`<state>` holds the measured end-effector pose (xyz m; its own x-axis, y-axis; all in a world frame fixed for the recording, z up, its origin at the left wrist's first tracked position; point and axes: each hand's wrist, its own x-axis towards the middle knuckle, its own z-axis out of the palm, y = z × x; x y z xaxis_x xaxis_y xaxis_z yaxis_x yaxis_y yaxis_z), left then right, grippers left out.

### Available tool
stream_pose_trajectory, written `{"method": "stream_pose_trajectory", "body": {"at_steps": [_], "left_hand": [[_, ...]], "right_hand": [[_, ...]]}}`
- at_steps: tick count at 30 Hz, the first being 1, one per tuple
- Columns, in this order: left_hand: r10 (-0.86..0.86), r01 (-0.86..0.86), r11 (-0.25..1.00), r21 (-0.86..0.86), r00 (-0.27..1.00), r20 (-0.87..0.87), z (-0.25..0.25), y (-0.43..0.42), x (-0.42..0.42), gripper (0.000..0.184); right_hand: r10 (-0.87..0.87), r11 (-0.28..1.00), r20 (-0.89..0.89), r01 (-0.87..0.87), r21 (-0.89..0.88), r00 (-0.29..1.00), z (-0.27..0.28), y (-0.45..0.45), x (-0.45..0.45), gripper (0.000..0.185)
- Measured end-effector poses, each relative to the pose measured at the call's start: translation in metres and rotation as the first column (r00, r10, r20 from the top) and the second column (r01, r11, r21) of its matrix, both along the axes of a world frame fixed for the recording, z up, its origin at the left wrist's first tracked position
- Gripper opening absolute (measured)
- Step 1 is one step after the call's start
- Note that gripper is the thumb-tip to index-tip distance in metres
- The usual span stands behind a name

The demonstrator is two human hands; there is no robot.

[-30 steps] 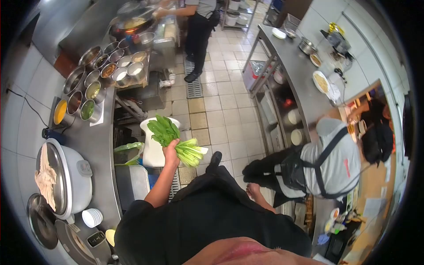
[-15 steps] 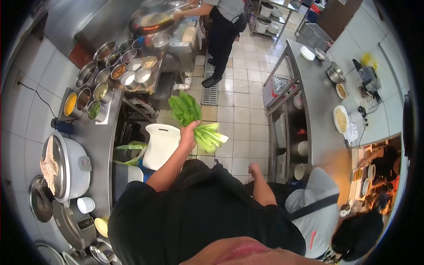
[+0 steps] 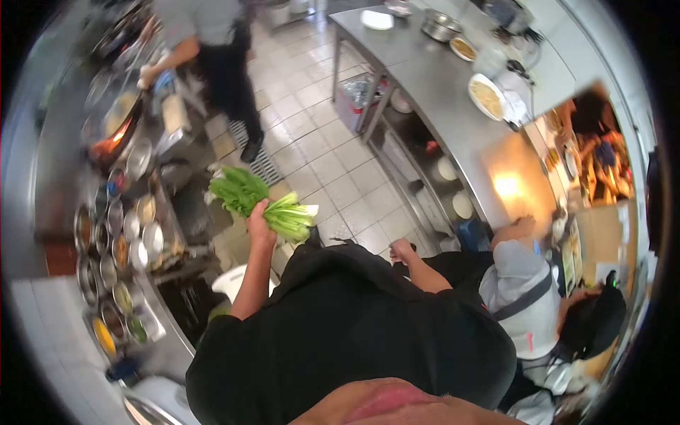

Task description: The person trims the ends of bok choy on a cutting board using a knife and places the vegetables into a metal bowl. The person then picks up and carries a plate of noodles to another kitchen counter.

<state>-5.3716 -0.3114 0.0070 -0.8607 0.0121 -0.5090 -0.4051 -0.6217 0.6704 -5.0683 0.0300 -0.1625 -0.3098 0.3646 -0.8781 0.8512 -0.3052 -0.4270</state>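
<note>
My left hand (image 3: 260, 223) is closed around a bunch of leafy greens (image 3: 244, 190) at its middle. The broad green leaves point to the left, and the pale cut stems (image 3: 290, 218) stick out to the right. The bunch is held in the air above the tiled floor. On the other side of my body, my right hand (image 3: 401, 250) hangs with its fingers curled in and nothing showing in them. A white chair (image 3: 242, 285) is partly visible under my left forearm.
Metal bowls of ingredients (image 3: 129, 225) crowd the left counter. A person (image 3: 205, 57) stands by a wok (image 3: 117, 134) over flame. On the right is a steel table (image 3: 425, 67) with a white dish of food (image 3: 486, 97). Another person in grey (image 3: 520, 297) is close at my right.
My view has turned and moved forward along the aisle. The right-hand table and wok station are nearer. The greens remain in my left hand, and my right hand stays curled.
</note>
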Motion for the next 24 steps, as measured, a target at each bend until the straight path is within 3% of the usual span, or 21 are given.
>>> {"method": "stream_pose_trajectory", "body": {"at_steps": [3,4,7,10,15,19,23,24], "left_hand": [[-0.103,0.103,0.995,0.002,0.99,-0.094,0.01,0.013,-0.044,0.014],[-0.125,0.125,0.992,-0.008,0.991,-0.051,0.015,0.014,-0.054,0.019],[-0.169,0.171,0.985,0.016,0.981,-0.092,-0.004,0.031,-0.098,0.024],[-0.164,0.174,0.983,0.053,0.975,-0.148,-0.01,0.054,-0.128,0.028],[-0.183,0.186,0.982,0.015,0.976,-0.118,-0.009,0.095,-0.163,0.026],[-0.169,0.175,0.982,0.065,0.981,-0.091,-0.042,0.119,-0.204,0.023],[-0.135,0.138,0.989,0.058,0.989,-0.054,-0.029,0.148,-0.243,0.02],[-0.115,0.117,0.992,0.037,0.992,-0.053,-0.015,0.158,-0.251,0.019]], "right_hand": [[-0.097,0.995,-0.039,0.098,0.033,0.995,0.006,0.0,-0.024,0.013],[-0.123,0.991,-0.047,0.125,0.038,0.991,0.005,-0.003,-0.025,0.013],[-0.211,0.973,-0.006,0.21,0.098,0.978,0.022,-0.007,-0.048,0.013],[-0.102,0.993,-0.043,0.104,0.048,0.994,0.022,-0.002,-0.054,0.015],[-0.265,0.964,0.004,0.265,-0.015,0.964,-0.002,0.005,-0.039,0.013],[-0.201,0.977,0.171,0.209,-0.03,0.964,0.004,0.032,-0.068,0.015],[-0.321,0.94,-0.113,0.302,-0.158,0.94,0.014,0.098,-0.157,0.021],[-0.27,0.959,-0.15,0.252,-0.133,0.951,0.012,0.12,-0.188,0.023]]}}
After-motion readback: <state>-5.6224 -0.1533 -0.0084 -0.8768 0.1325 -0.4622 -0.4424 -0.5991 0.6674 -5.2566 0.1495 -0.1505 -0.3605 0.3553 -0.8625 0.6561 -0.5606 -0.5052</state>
